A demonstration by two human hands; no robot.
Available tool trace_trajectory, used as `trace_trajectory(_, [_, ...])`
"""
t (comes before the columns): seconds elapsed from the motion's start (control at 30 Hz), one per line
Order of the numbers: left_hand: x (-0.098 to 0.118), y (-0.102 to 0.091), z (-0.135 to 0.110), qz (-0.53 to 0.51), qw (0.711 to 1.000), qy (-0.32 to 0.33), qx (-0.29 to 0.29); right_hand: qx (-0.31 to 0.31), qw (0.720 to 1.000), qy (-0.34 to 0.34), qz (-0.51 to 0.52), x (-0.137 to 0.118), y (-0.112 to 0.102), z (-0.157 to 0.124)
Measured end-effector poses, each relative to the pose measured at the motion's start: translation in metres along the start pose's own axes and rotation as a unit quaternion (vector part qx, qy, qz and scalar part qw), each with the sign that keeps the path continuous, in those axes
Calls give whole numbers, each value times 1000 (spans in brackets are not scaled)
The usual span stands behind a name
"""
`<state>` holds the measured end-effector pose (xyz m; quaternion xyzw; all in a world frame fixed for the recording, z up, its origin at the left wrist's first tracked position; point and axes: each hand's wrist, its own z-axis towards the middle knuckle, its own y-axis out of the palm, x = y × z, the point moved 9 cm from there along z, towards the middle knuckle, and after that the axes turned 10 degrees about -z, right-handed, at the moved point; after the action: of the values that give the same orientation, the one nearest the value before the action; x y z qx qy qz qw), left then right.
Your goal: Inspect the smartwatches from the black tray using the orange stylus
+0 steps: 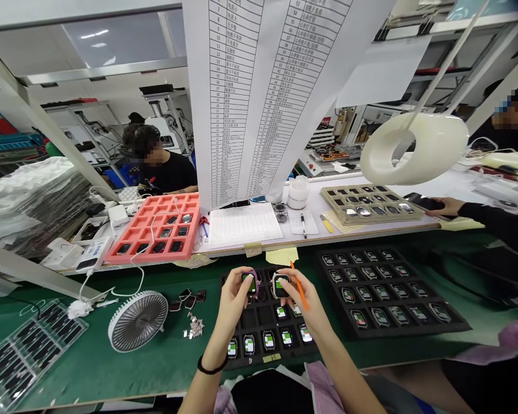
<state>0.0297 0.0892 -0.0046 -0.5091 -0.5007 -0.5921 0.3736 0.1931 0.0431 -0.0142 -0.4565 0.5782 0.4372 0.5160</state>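
Note:
My left hand (229,299) is closed around a purple-rimmed smartwatch case (253,286), with the thumb across its lit green-and-white screen. A pale-rimmed smartwatch case (280,284) is pinched in my right hand (307,296), its screen showing a similar pattern. An orange pen-like stick (299,284) also rests between the right hand's fingers, slanting down. Both watches are held side by side above a black foam tray (265,315). In that tray several strapless watches (268,339) lie face up with lit screens; my hands hide part of its upper rows.
A second black tray (345,322) of watches lies to the right. On the left are a white fan (138,321), small loose parts (194,326) and a clear tray (34,351). A pink tray (132,224) stands on the shelf. A printed sheet (263,86) hangs ahead. A co-worker's hand (446,207) holds a dark device at right.

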Motion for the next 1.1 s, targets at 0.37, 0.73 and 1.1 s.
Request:
trace_trajectory(0.37, [-3,7,0,-18,999,21,-44,-7,1000,-6,-1,0,-2,0])
trace_trajectory(0.73, [-1,13,-4,40,996,19,-78,-2,1000,-14,2,-6,0,-1])
trace_trajectory(1.1, [12,40,-15,306,923,170,-159,-28,989,-41,-142,0,8,-1])
